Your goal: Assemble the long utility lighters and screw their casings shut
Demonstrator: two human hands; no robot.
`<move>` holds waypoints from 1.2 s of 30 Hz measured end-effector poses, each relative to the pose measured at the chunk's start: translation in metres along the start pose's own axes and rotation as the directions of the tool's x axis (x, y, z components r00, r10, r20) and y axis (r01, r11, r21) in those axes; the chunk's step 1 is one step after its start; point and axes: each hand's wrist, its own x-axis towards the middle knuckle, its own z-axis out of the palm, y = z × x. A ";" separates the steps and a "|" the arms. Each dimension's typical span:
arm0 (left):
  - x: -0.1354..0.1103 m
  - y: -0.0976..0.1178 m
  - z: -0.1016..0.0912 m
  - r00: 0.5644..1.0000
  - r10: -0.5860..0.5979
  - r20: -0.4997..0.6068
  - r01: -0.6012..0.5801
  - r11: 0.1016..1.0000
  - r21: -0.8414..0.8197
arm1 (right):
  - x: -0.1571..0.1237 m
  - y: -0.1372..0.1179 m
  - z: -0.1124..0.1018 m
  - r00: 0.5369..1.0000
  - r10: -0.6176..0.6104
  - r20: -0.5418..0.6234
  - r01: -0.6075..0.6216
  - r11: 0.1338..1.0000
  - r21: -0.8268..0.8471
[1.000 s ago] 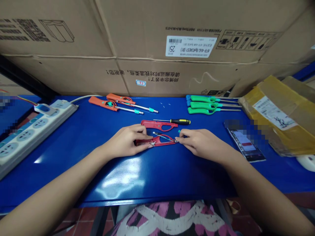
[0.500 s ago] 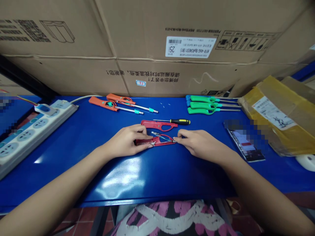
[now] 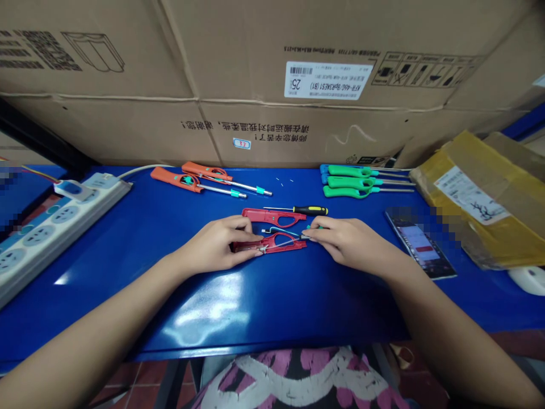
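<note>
An opened red lighter shell [image 3: 281, 243] with wires and a metal tube inside lies on the blue table [image 3: 264, 295]. My left hand [image 3: 217, 244] presses down on the shell's handle end, fingers curled over it. My right hand [image 3: 347, 241] pinches the thin metal tube with a teal tip at the shell's right end. The other red shell half [image 3: 266, 216] lies just behind, next to a black and yellow screwdriver [image 3: 307, 210].
Two orange long lighters [image 3: 200, 179] lie at the back left, several green ones [image 3: 357, 180] at the back right. A white power strip [image 3: 51, 227] sits at the left, a phone [image 3: 419, 243] and a yellow package [image 3: 481, 199] at the right. Cardboard boxes [image 3: 255, 79] wall the back.
My right hand has shifted slightly left and back, lifting the tube's teal tip end toward the shell's front. The left hand has stayed on the shell.
</note>
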 end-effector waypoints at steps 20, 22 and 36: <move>0.001 0.002 0.000 1.000 -0.004 0.002 0.004 1.000 -0.004 | 0.002 -0.014 0.005 0.991 0.011 0.135 0.013 0.984 -0.175; 0.000 0.002 -0.001 1.000 -0.004 0.004 0.004 1.000 0.001 | 0.002 -0.013 0.004 0.990 0.023 0.141 0.003 0.984 -0.180; 0.001 0.004 0.000 1.000 -0.013 -0.008 0.012 1.000 -0.025 | 0.007 -0.039 -0.004 0.964 0.074 0.254 -0.026 0.982 -0.189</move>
